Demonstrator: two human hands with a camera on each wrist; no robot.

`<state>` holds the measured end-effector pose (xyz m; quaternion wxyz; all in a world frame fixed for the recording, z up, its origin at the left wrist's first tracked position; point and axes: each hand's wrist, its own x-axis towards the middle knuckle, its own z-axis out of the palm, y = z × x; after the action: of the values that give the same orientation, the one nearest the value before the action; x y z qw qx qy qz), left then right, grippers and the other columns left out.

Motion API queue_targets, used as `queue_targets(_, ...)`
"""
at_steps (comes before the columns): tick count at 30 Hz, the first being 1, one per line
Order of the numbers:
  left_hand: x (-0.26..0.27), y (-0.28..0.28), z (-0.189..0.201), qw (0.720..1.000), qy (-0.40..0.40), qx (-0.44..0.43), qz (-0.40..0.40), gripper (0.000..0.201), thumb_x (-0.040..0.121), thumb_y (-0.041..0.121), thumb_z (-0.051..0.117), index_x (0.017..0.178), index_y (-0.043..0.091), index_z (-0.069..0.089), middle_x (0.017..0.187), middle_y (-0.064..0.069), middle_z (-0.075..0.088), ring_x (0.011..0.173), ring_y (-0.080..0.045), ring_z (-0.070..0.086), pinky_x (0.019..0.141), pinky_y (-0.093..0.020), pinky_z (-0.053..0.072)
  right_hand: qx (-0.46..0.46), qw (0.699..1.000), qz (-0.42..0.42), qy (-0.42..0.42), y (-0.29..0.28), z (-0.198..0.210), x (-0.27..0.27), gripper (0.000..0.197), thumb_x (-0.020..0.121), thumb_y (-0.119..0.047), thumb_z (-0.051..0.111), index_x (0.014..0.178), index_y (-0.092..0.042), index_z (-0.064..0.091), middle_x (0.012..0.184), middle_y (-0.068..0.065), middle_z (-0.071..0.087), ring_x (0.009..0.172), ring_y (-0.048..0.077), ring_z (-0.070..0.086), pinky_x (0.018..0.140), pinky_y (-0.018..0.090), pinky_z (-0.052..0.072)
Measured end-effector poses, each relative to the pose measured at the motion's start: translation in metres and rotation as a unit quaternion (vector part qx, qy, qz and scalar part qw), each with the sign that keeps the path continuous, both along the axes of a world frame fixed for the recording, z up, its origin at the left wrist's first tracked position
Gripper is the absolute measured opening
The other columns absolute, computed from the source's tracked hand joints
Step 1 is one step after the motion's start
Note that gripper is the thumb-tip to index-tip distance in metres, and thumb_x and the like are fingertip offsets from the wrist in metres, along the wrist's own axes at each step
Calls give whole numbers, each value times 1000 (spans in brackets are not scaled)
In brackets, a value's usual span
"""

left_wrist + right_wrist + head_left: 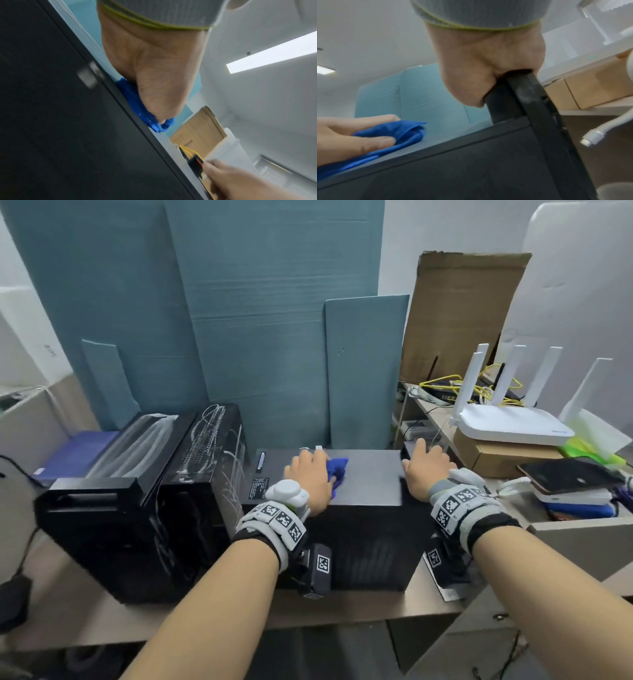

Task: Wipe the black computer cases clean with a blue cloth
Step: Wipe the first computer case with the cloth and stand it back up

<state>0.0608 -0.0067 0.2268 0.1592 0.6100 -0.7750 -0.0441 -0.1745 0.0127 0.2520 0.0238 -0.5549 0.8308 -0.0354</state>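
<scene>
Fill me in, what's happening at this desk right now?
A person is wiping the flat top of the low black computer case with a crumpled blue cloth held under the left hand. The right hand grips the case's right edge, apparently steadying it. Two taller glossy black cases stand to its left, showing smears and reflections.

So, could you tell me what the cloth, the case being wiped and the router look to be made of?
The blue cloth looks like soft woven or microfibre fabric: it bunches into folds under the left hand. The black computer case seems to be painted sheet metal with a matte top, judging by its flat, dull sheen, though plastic is possible. The white router looks like smooth moulded plastic.
</scene>
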Motion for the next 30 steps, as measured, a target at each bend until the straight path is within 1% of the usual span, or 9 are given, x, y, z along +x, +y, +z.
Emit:
queue_targets(5, 53, 0, 7, 982, -30, -7, 185, 36, 94, 42, 59, 119, 19, 46, 125, -9, 50, 115, -29, 51, 93, -41, 39, 29, 999, -35, -3, -5, 3, 12, 71, 104, -28, 50, 158, -7, 8, 151, 28, 28, 135, 45, 41, 109, 51, 35)
queue_targets(7, 56, -1, 11, 973, 0, 35, 227, 37, 96, 41, 58, 121, 18, 44, 127, -13, 48, 114, -33, 52, 95, -44, 40, 30, 998, -42, -21, -6, 5, 11, 76, 102, -28, 53, 158, -8, 7, 153, 27, 27, 135, 46, 42, 108, 52, 37)
queue_targets(9, 55, -3, 14, 964, 61, 89, 244, 36, 98, 39, 55, 122, 18, 38, 127, -18, 45, 104, -38, 57, 89, -47, 44, 25, 997, -57, -49, -10, 7, 10, 81, 99, -30, 58, 158, -6, 7, 154, 26, 28, 136, 46, 42, 108, 51, 38)
queue_targets(12, 58, -5, 18, 952, 120, 132, 247, 49, 94, 48, 60, 124, 19, 34, 121, -19, 48, 92, -39, 61, 76, -45, 48, -1, 991, -96, -95, -19, 5, 6, 75, 96, -32, 62, 150, 2, 21, 143, 27, 47, 127, 44, 52, 96, 46, 43)
queue_targets(15, 62, -11, 19, 950, 146, 139, 239, 64, 84, 58, 70, 121, 21, 34, 114, -15, 54, 83, -35, 58, 66, -41, 42, -29, 980, -144, -137, -28, 6, 3, 61, 93, -34, 66, 132, 4, 38, 126, 25, 60, 115, 43, 61, 83, 43, 44)
queue_targets(18, 60, -24, 14, 943, 184, 117, 253, 58, 82, 55, 72, 113, 22, 36, 111, -14, 59, 90, -37, 62, 66, -41, 45, -36, 976, -151, -155, -41, 7, -1, 52, 90, -30, 68, 123, 3, 49, 119, 23, 63, 109, 41, 63, 79, 40, 44)
queue_targets(22, 51, -43, 12, 931, 206, 78, 290, 46, 88, 43, 70, 108, 19, 36, 106, -16, 60, 93, -39, 62, 68, -42, 45, -37, 976, -130, -169, -64, 8, -9, 42, 85, -31, 69, 109, 1, 58, 92, 16, 61, 82, 36, 59, 71, 38, 46)
queue_targets(26, 42, -63, 7, 928, 214, 35, 303, 40, 93, 35, 68, 110, 16, 37, 100, -15, 62, 92, -38, 61, 67, -42, 43, -45, 972, -129, -190, -85, 10, -17, 47, 86, -30, 67, 117, -1, 48, 103, 17, 60, 105, 42, 63, 85, 44, 49)
queue_targets(30, 42, -72, 5, 924, 232, 8, 305, 35, 94, 30, 66, 108, 15, 37, 95, -14, 62, 87, -36, 60, 66, -41, 43, -57, 973, -122, -190, -97, 13, -20, 54, 88, -32, 67, 125, 0, 45, 121, 21, 63, 111, 43, 62, 88, 45, 49)
